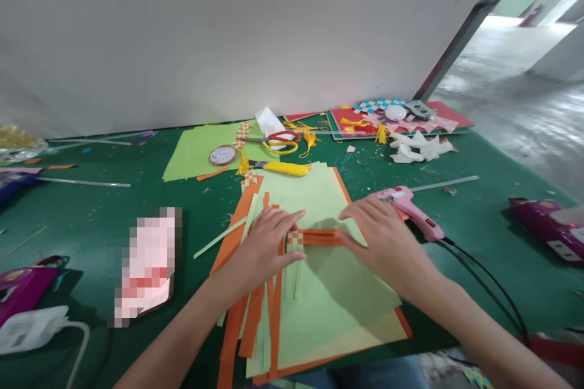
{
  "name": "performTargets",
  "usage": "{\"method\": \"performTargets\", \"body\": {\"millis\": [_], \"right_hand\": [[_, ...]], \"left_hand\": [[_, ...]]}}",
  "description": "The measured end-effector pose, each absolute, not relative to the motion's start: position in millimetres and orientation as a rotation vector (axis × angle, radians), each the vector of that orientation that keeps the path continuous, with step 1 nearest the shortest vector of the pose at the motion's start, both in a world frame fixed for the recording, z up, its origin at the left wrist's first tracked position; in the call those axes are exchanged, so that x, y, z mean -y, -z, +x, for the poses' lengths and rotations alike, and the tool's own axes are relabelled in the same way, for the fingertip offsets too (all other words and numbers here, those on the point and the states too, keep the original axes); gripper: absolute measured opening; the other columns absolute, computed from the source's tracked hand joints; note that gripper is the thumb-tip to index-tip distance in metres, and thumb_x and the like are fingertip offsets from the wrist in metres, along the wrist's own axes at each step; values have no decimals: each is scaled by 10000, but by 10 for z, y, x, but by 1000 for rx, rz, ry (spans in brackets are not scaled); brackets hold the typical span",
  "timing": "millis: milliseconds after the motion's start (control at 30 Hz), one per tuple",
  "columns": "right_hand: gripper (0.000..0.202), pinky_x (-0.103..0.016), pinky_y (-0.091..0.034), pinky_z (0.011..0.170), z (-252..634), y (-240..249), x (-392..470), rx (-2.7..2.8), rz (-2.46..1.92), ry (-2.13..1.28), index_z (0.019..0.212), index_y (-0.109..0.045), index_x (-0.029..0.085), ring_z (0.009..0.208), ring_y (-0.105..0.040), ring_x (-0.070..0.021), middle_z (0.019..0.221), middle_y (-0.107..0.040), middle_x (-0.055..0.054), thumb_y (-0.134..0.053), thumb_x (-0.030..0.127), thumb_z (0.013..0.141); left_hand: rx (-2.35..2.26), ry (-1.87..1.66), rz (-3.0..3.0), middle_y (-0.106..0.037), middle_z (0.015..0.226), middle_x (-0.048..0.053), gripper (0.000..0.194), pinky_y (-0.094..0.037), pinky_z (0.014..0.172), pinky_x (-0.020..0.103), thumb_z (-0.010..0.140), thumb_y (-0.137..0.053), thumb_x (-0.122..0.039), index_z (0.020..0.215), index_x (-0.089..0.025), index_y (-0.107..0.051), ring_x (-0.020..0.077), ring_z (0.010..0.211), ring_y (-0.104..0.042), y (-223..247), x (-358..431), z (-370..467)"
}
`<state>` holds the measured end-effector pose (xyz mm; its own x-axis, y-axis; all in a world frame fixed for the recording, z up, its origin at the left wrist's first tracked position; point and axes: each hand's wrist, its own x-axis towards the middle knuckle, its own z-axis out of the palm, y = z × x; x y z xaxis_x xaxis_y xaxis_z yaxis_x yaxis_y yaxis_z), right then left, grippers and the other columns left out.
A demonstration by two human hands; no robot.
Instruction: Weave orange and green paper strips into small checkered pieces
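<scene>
A small woven piece of orange and pale green paper strips [295, 237] lies on the pale green sheets [337, 292]. Its orange strips [322, 237] run to the right, and its green strips [292, 276] hang toward the near edge. At the weave's left side is my left hand [271, 240], thumb and index finger apart around it, fingertips close to the paper. My right hand [383, 234] is spread at the right ends of the orange strips, its thumb touching or nearly touching them. Loose orange strips [254, 322] lie left of the sheets.
Behind the sheets are a yellow cutter [287, 168], scissors [283, 147] and a round tin [222, 155]. A pink glue gun [417, 216] with its cable lies right. A blurred-out phone [148, 267] and white plug [31, 328] are left; a purple tool [547, 225] is far right.
</scene>
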<state>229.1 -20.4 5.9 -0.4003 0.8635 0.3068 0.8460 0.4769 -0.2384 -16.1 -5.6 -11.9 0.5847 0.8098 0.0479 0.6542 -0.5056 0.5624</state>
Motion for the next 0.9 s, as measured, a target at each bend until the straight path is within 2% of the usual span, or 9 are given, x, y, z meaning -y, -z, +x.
{"method": "performTargets", "body": {"millis": [67, 200, 300, 400, 567, 733, 900], "right_hand": [[139, -417, -432, 825, 2593, -70, 280, 2210, -1572, 162, 966, -565, 189, 965, -552, -282, 975, -636, -106, -522, 304, 901], [262, -461, -436, 789, 3222, 49, 396, 2121, -1859, 504, 1000, -558, 170, 880, -546, -341, 928, -617, -165, -427, 380, 915], [310, -455, -449, 760, 3485, 209, 400, 2213, -1935, 462, 1019, -563, 193, 853, -566, -352, 885, -619, -153, -483, 456, 877], [206, -426, -458, 716, 3516, 301, 363, 2176, -1988, 292, 870, -562, 227, 803, -590, -322, 798, -631, -109, -509, 425, 875], [165, -383, -469, 677, 3439, 225, 292, 2004, -2081, 255, 843, -588, 226, 803, -629, -304, 786, -661, -95, -509, 366, 880], [239, -374, -465, 670, 3618, 188, 134, 1993, -2196, 435, 833, -624, 209, 795, -632, -305, 834, -681, -127, -462, 376, 887], [265, -415, -445, 763, 3629, 108, 37, 2093, -2132, 447, 837, -629, 180, 801, -603, -311, 771, -659, -153, -445, 361, 895]], "left_hand": [[-1168, -411, 2303, -586, 1141, 47, 651, -220, 1135, 495, 854, -592, -459, 1433, -300, -340, 242, 1213, -448, 106, 59, -163], [-1212, -403, 2261, -576, 1126, 41, 632, -215, 1138, 502, 858, -579, -468, 1427, -331, -342, 256, 1236, -436, 90, 101, -159], [-1243, -402, 2220, -550, 1178, 54, 601, -267, 1116, 494, 876, -567, -433, 1427, -350, -341, 271, 1282, -403, 84, 144, -147], [-1243, -426, 2152, -522, 1229, 61, 583, -374, 1051, 443, 891, -566, -361, 1428, -360, -340, 264, 1277, -423, 93, 175, -138], [-1261, -596, 2066, -544, 1262, 45, 419, -421, 1021, 370, 887, -579, -269, 1297, -319, -507, 213, 1187, -513, 134, 170, -135], [-1235, -790, 1841, -550, 1278, 64, 422, -493, 953, 349, 845, -628, -263, 1259, -275, -543, 200, 1071, -583, 129, 134, -123], [-1218, -834, 1580, -589, 1203, 66, 413, -515, 914, 325, 841, -633, -321, 1242, -257, -554, 179, 1013, -599, 101, 132, -111]]}}
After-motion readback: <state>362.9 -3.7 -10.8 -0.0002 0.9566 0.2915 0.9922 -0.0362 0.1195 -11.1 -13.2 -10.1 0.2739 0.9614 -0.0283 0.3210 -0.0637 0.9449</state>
